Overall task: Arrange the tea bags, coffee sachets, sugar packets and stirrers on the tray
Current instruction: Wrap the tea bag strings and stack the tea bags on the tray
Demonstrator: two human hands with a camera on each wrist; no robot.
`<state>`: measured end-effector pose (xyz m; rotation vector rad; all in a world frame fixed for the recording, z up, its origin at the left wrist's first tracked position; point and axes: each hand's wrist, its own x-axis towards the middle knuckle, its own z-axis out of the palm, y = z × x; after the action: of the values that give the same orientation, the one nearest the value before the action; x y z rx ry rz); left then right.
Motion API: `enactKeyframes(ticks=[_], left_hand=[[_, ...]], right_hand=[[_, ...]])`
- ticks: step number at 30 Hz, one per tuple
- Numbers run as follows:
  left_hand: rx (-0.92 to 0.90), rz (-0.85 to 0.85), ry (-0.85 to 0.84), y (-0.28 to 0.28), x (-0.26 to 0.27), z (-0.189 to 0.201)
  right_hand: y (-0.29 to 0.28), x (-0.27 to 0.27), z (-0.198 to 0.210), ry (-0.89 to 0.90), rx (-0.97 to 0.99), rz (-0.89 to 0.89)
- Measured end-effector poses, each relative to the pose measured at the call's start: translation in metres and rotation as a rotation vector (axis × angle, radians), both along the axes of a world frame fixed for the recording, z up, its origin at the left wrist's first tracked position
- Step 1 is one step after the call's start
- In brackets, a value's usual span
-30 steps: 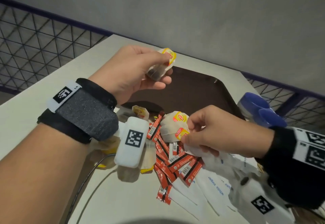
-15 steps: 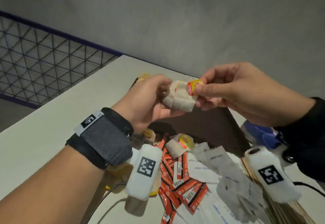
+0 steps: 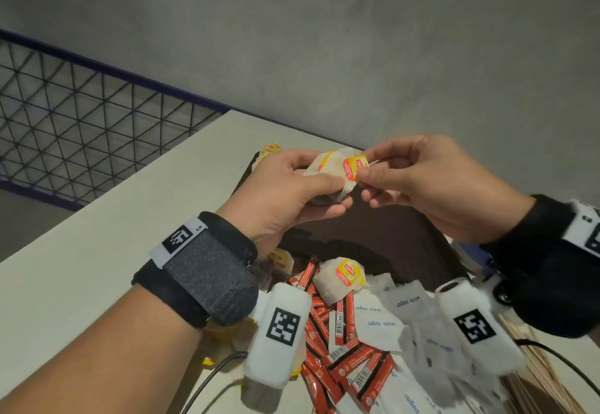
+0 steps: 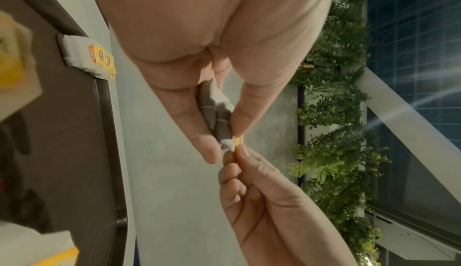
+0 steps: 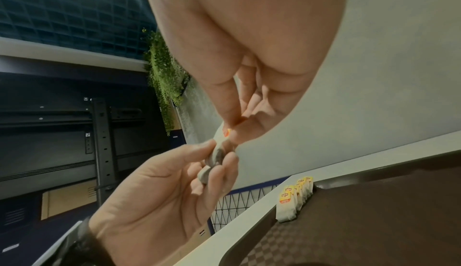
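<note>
Head cam: left hand grips a few tea bags above the tray while the right hand pinches a paper tag, probably squaring the stack. Left wrist: bags sit squeezed between thumb and fingers. Right wrist: below the fingers, a tea bag row already lines the tray's corner.

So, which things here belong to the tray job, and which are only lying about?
Belong to the job:
- tea bags held between left hand and right hand
- brown tray
- row of tea bags at the tray's corner
- red coffee sachets
- white sugar packets
- wooden stirrers

Only lying about:
- blue object, mostly hidden
- black cable
</note>
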<state>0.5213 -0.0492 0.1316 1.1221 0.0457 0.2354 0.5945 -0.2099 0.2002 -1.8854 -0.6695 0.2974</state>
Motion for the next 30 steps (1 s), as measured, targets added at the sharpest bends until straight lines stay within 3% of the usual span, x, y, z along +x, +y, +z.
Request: enactKeyframes(ticks=[6, 15, 20, 24, 30], left_hand=[[0.085, -0.05, -0.007, 0.002, -0.005, 0.002], [0.196, -0.088, 0.008, 0.002, -0.004, 0.0], [0.001, -0.035, 0.029, 0.004, 0.0, 0.0], [-0.185, 0.037, 0.044, 0.01, 0.006, -0.003], [-0.24, -0.063, 0.034, 0.008, 0.002, 0.0]], right_hand=[[-0.006, 0.006, 0.0, 0.092, 0.033, 0.045], [-0.01, 0.006, -0.001, 0.031, 0.007, 0.053], [-0.012, 0.007, 0.012, -0.044, 0.04, 0.071], [-0.008, 0.002, 0.022, -0.072, -0.023, 0.186], [0.021, 0.003, 0.017, -0.124, -0.113, 0.152]])
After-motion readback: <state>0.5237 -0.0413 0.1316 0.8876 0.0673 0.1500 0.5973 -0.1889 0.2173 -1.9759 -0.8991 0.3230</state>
